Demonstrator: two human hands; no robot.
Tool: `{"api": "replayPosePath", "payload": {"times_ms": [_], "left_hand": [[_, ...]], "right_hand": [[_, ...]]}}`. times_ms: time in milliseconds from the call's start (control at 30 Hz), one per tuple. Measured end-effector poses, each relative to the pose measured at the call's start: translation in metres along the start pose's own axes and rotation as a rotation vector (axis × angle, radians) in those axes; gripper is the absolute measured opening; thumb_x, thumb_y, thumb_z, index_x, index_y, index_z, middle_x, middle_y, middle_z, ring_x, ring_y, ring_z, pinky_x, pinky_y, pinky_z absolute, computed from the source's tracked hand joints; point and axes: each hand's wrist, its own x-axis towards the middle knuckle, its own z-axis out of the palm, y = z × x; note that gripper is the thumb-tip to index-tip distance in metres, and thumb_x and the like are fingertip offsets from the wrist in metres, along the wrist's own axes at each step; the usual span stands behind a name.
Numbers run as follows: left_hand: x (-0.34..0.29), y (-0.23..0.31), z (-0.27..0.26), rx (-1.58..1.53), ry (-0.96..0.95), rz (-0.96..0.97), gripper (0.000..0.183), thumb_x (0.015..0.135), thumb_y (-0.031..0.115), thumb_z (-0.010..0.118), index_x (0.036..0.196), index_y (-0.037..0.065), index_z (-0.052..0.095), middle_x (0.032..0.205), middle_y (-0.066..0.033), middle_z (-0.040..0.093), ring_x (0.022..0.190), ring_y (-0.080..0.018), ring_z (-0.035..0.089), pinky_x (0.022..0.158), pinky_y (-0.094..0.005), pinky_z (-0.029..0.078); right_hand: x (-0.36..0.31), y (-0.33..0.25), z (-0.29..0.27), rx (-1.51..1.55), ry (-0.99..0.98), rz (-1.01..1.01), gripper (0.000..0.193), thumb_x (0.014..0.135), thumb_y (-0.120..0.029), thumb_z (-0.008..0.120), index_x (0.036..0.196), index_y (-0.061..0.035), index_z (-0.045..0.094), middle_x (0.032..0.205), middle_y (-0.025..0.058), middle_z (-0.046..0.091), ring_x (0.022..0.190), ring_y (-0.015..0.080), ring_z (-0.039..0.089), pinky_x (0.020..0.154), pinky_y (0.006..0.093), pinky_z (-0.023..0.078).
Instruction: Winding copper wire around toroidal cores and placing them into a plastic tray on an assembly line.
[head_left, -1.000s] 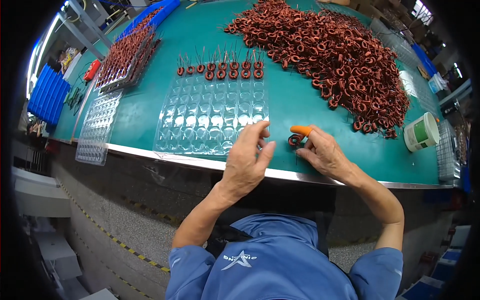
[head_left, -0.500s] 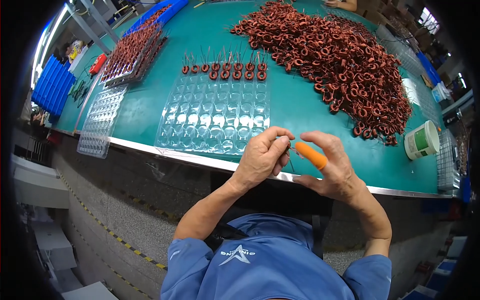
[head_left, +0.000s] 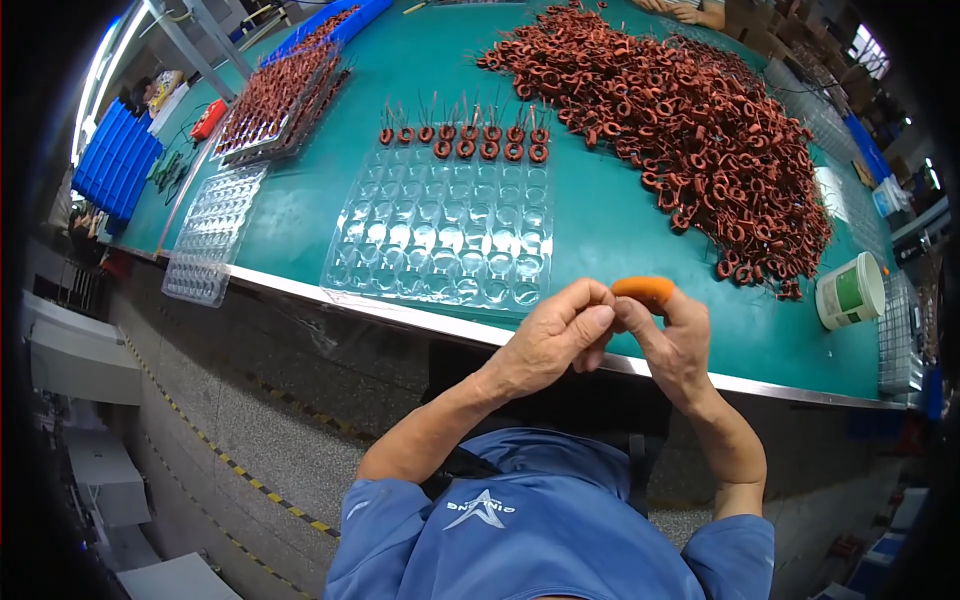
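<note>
My left hand [head_left: 548, 345] is closed in a pinch at the table's front edge. A small toroidal coil showed between its fingers half a second ago; now the fingers hide it. My right hand [head_left: 678, 350] meets the left fingertips, thumb and index finger pressed together, with an orange finger cot [head_left: 643, 290] on the index finger. What the right fingers grip is hidden. Left of my hands lies a clear plastic blister tray [head_left: 400, 215]. Red-brown toroidal coils [head_left: 466, 149], wire leads pointing up, fill its far row and part of the second.
A large heap of coils [head_left: 690, 140] covers the table's right side. A white-and-green tub [head_left: 850, 292] stands at the right edge. Stacked filled trays [head_left: 280, 110], an overhanging tray [head_left: 212, 225] and a blue bin [head_left: 345, 25] are left. A co-worker's hands [head_left: 685, 12] rest at the far edge.
My right hand has come in to the left one, its spread fingers closing into a pinch. The coil in my left hand has gone out of sight. The whole view has shifted slightly.
</note>
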Motion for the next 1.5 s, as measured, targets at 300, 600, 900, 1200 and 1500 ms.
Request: {"api": "replayPosePath", "payload": {"times_ms": [300, 600, 900, 1200, 1500], "left_hand": [[0.001, -0.001, -0.003, 0.072, 0.251, -0.005, 0.027, 0.098, 0.02, 0.052, 0.111, -0.002, 0.061, 0.074, -0.0008, 0.056, 0.061, -0.0071, 0.052, 0.053, -0.0218, 0.042], [-0.007, 0.005, 0.002, 0.006, 0.266, 0.101, 0.024, 0.101, 0.023, 0.047, 0.101, 0.001, 0.056, 0.07, -0.0022, 0.05, 0.051, -0.0081, 0.045, 0.044, -0.0206, 0.035], [-0.007, -0.002, -0.006, -0.213, 0.282, 0.084, 0.019, 0.101, 0.022, 0.047, 0.104, 0.004, 0.052, 0.07, -0.0041, 0.05, 0.05, -0.0087, 0.044, 0.045, -0.0199, 0.035], [-0.018, 0.01, -0.016, 0.025, 0.127, 0.08, 0.032, 0.098, 0.012, 0.05, 0.127, 0.002, 0.042, 0.085, -0.0044, 0.051, 0.066, -0.0104, 0.054, 0.06, -0.0226, 0.045], [-0.021, 0.008, -0.02, 0.113, 0.199, 0.168, 0.034, 0.097, 0.011, 0.051, 0.127, 0.0, 0.041, 0.085, -0.0053, 0.052, 0.067, -0.0114, 0.055, 0.059, -0.0233, 0.047]], "right_hand": [[0.001, -0.003, 0.001, -0.515, 0.138, -0.751, 0.02, 0.07, -0.008, 0.075, 0.083, 0.0005, 0.063, 0.088, 0.009, 0.061, 0.078, 0.0278, 0.06, 0.067, 0.0394, 0.045], [0.017, -0.004, -0.001, 0.007, -0.017, -0.143, 0.016, 0.084, -0.014, 0.068, 0.087, 0.0019, 0.066, 0.086, 0.0101, 0.063, 0.083, 0.0233, 0.061, 0.07, 0.0307, 0.048], [0.014, 0.022, 0.023, 0.843, -0.125, 0.454, 0.028, 0.093, -0.027, 0.062, 0.093, 0.0006, 0.068, 0.086, 0.0056, 0.066, 0.084, 0.0111, 0.057, 0.08, 0.0248, 0.044], [0.016, 0.027, 0.023, 0.73, -0.153, 0.448, 0.032, 0.096, -0.028, 0.058, 0.1, 0.0032, 0.066, 0.091, 0.0061, 0.065, 0.089, 0.0128, 0.059, 0.083, 0.0268, 0.046], [-0.003, 0.025, 0.022, 0.571, -0.187, 0.366, 0.03, 0.092, -0.023, 0.064, 0.108, 0.0025, 0.063, 0.089, 0.0067, 0.067, 0.077, 0.012, 0.063, 0.074, 0.0254, 0.052]]}}
